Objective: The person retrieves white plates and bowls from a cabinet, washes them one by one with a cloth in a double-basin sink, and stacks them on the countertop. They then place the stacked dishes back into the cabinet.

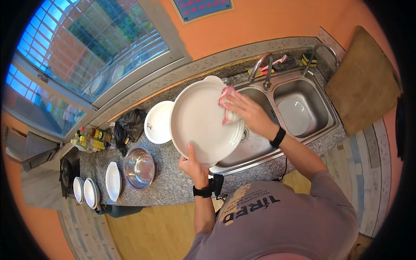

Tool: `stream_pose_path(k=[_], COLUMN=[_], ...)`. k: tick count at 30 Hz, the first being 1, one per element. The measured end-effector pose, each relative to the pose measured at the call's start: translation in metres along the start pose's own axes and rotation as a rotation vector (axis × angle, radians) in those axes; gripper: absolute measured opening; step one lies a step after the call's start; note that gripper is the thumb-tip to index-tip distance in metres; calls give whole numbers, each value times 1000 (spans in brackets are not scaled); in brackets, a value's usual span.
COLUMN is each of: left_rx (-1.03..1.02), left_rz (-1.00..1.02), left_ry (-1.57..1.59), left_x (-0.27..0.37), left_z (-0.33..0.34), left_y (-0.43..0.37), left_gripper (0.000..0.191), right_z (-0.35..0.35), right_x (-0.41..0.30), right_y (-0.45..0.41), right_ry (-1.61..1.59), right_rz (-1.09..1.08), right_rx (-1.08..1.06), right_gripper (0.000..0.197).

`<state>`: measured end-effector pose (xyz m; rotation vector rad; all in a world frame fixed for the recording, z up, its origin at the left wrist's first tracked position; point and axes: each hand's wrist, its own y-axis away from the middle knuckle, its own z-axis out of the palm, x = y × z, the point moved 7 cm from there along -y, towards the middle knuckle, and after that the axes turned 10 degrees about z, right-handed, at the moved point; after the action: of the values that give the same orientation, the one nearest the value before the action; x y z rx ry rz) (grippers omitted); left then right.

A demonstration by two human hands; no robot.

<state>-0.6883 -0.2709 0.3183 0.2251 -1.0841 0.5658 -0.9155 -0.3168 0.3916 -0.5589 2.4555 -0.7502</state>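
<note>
My left hand [194, 165] grips the near rim of a large round white dish [201, 120], thumb on its inner face and fingers underneath. The dish has small tab handles and is held tilted above the counter and the left sink basin [256, 156]. My right hand [248, 112] presses a white dishcloth with a pink edge [229, 113] against the dish's right side. Part of that basin is hidden behind the dish. A white plate [294, 115] lies in the right basin [320, 97], under a curved faucet [313, 58].
A white bowl [158, 125], a steel basin [139, 169], an oval white dish [113, 182] and stacked white bowls [91, 195] stand left on the granite counter [169, 182]. Behind them are a black plastic bag [131, 123] and several bottles [94, 139]. A brown board [364, 84] leans at right.
</note>
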Motion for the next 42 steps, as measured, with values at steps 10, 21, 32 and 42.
stream_pose_path(k=[10, 21, 32, 42], left_rx=[42, -335, -482, -394], left_rz=[-3, -1059, -920, -893], left_ry=[118, 770, 1029, 1044], left_x=[14, -25, -39, -35], left_z=[-8, 44, 57, 43], left_y=[-26, 28, 47, 39], left_gripper=[32, 39, 55, 26], right_z=[25, -47, -52, -62], right_x=[-1, -148, -41, -136], right_y=[57, 25, -80, -14], right_ry=[-1139, -665, -1070, -808], right_rz=[605, -446, 150, -302], right_rx=[-372, -107, 106, -91], right_gripper=[35, 29, 49, 48])
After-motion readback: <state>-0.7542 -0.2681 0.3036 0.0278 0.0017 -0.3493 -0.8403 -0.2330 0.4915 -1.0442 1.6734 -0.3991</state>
